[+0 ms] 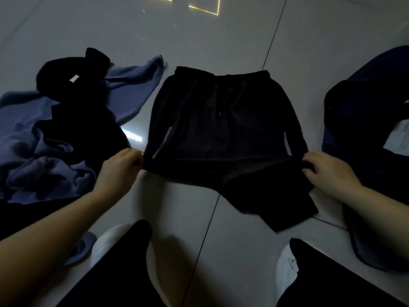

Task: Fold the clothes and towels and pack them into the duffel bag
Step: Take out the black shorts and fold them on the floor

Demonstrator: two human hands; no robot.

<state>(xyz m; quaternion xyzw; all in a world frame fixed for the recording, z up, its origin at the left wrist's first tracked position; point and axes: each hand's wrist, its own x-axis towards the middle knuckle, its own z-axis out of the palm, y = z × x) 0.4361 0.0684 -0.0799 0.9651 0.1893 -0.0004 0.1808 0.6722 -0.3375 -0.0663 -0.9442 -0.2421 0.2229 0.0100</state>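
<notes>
Shorts: black fabric shorts (223, 129) lie flat mid-floor, waistband toward 12 o'clock.
Left hand (119, 171): grip pinches hem corner at 8 o'clock.
Right hand (325, 171): grip pinches hem corner at 4 o'clock.

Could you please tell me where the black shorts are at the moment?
In the head view, the black shorts lie flat on the tiled floor, centre frame, between the blue garment pile and the duffel bag.
</notes>
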